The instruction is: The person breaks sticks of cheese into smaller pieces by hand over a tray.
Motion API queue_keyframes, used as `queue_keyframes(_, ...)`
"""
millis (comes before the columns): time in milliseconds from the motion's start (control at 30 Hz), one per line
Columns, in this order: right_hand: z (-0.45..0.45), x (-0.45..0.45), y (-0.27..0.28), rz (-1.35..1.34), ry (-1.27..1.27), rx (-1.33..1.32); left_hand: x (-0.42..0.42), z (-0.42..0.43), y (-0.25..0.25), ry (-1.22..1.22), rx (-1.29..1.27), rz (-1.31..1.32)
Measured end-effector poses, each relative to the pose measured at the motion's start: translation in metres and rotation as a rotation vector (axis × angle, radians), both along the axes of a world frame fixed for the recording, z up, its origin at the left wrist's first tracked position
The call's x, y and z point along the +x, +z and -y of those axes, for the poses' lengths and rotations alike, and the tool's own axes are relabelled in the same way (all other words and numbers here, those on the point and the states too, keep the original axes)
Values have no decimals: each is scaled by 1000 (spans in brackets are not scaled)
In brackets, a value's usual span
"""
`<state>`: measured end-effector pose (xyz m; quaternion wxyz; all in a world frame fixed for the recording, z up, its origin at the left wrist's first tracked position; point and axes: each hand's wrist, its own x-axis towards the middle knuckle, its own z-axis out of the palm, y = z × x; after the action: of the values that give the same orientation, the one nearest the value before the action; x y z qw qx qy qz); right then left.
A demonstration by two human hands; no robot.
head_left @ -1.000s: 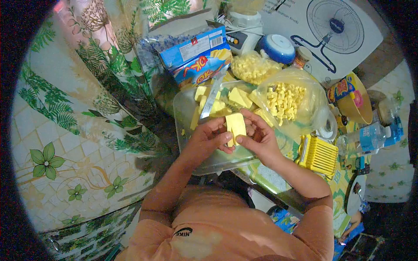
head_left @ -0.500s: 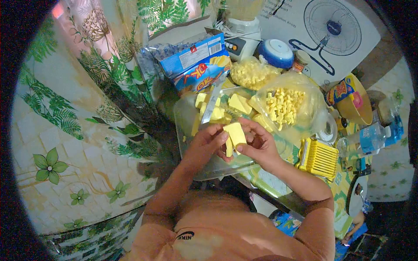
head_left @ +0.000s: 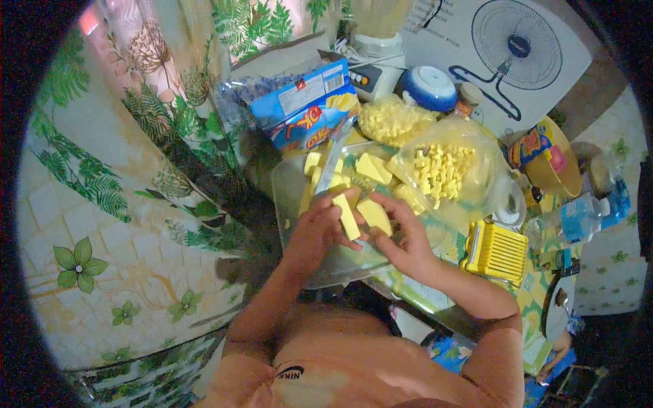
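Observation:
My left hand is closed round a narrow yellow block. Beside it, my right hand grips a wider yellow piece, with a gap between the two pieces. Both hands are over a clear plastic tray. Several yellow chunks lie in the tray past my fingers. A long metal blade rests slanted across the tray's far left part; its handle is not visible. To the right, a clear plastic bag holds many small yellow pieces.
A second bag of yellow bits, a blue box, a blender base and a blue bowl stand behind. At right are a yellow slotted slicer, a yellow tub and a bottle. Part of another person shows lower right.
The yellow block, earlier split partway, is now in two separate pieces, one in each hand. My left hand's piece has moved left, away from the other.

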<state>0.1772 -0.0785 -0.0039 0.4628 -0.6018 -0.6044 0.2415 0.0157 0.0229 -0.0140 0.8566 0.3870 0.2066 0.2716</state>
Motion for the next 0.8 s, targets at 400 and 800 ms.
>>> queue_keyframes(400,-4,-2,4,378,-57,53,-1,5,11,52,114,-110)
queue_keyframes(800,3,-3,2,-35,73,72,2,23,20,95,224,-122)
